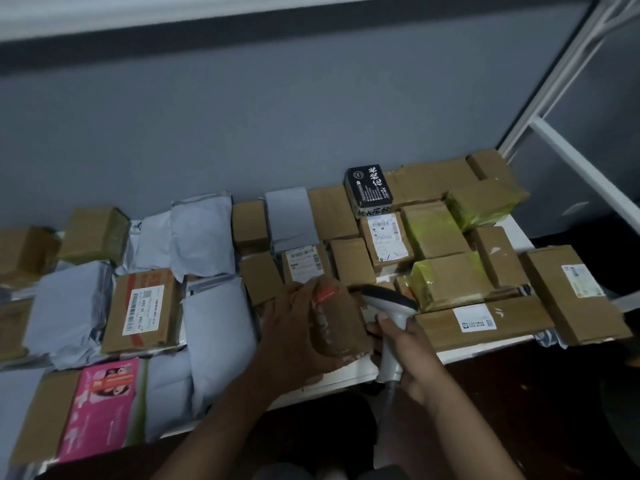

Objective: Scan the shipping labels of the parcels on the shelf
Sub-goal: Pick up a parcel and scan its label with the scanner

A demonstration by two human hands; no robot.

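Parcels are lying packed edge to edge across a white shelf [349, 374] against a grey wall, and a person is standing over them with both arms reaching in. Taking the handheld scanner [389, 308] as the landmark: the right hand [403, 355] is wrapping its curled fingers firmly round the scanner's pale handle, with the dark head pointing away over the shelf. Just left of the scanner, the left hand [294, 327] is gripping a small brown box with red tape [337, 318], fingers curled over its top edge, tilting it up off the shelf front. No label is showing on the face turned towards me, so a scan now would likely be reading nothing; the box probably needs turning first. Just beyond the scanner's head, a labelled brown box [303, 266] is facing up, and to the scanner's right a long flat carton with a white label [479, 322] is sitting close, so the beam could be catching a neighbour's barcode instead. Far to the scanner's left, a box marked with a long barcode label [142, 311] and a pink package [102, 405] are lying among grey mailer bags [204, 230]. The tilted box is sitting near the shelf's front lip, so a loose grip could be letting it drop.
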